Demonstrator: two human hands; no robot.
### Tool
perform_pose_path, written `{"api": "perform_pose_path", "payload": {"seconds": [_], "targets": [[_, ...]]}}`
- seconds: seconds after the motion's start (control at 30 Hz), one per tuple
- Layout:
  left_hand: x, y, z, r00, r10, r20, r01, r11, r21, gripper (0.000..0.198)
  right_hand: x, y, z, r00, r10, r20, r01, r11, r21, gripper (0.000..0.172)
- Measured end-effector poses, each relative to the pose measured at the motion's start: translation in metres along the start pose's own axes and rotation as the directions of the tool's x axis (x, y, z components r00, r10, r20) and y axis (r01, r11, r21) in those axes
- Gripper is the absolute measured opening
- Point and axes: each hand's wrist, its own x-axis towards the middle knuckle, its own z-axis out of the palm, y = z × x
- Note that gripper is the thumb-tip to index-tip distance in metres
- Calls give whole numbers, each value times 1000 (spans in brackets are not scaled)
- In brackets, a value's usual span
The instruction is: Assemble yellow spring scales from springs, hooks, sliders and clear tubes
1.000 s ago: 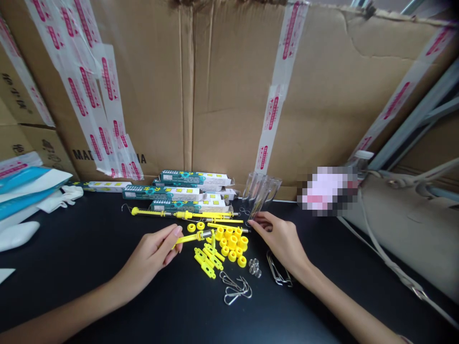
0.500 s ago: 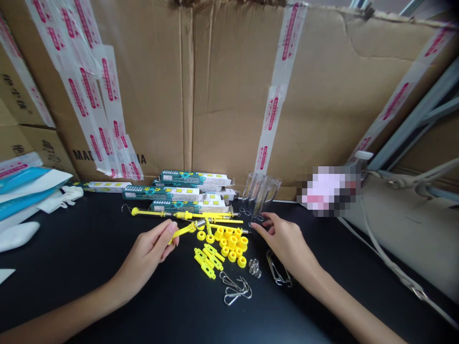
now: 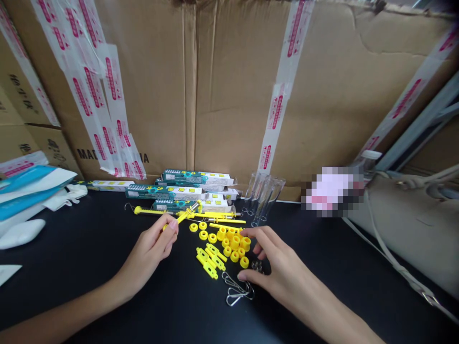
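Observation:
My left hand (image 3: 152, 243) is closed around a yellow plastic rod (image 3: 184, 216) with a shiny metal piece at its raised, tilted end. To the right, my right hand (image 3: 278, 260) has thumb and fingers spread, holding nothing. Its index fingertip reaches the cluster of yellow caps (image 3: 235, 242), while its thumb is near the bent wire hooks (image 3: 234, 292). Small metal pieces (image 3: 257, 266) show partly under that hand. Several yellow rings (image 3: 203, 234) and flat slotted yellow pieces (image 3: 211, 262) lie between the hands.
Clear tubes (image 3: 264, 197) stand behind the caps. Assembled yellow rods with hooks (image 3: 150, 211) lie before several printed boxes (image 3: 163, 192). A large cardboard carton (image 3: 233, 95) walls off the back. White and blue packets (image 3: 36, 186) lie left; a pale bag (image 3: 416, 229) sits right.
My right hand has moved from the tubes toward me, over the caps and small metal pieces, and its fingers have spread. The rod in my left hand is tipped up more.

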Motion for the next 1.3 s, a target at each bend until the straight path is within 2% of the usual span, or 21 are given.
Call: {"api": "perform_pose_path", "payload": {"seconds": [0.17, 0.27, 0.5, 0.63, 0.8, 1.07, 1.17, 1.3], "targets": [[0, -2, 0, 1000, -12, 17, 12, 1000, -14, 44, -8, -7, 2, 989, -147, -30, 138, 970, -201, 40], [0, -2, 0, 999, -23, 23, 24, 999, -26, 44, -10, -8, 4, 977, -213, -16, 202, 948, -246, 34], [0, -1, 0, 998, -52, 34, 53, 998, -42, 44, -11, -5, 12, 983, -182, 10, 180, 959, -218, 32], [0, 0, 0, 998, -50, 40, 51, 998, -38, 44, -11, -3, 12, 978, -209, 17, 207, 946, -249, 34], [1, 0, 0, 998, -43, 46, 44, 999, -23, 43, -12, -2, 12, 971, -239, 21, 238, 952, -194, 32], [0, -2, 0, 999, -18, 39, 15, 998, 64, 41, -12, -2, 12, 983, -148, 113, 157, 984, -81, 27], [0, -4, -2, 1000, 0, 16, -2, 991, 133, 40, -13, -4, 10, 986, -135, 95, 140, 989, -48, 24], [1, -8, -4, 1000, 11, -20, -6, 978, 206, 38, -6, -15, 5, 968, -250, 35, 250, 968, 10, 16]]}}
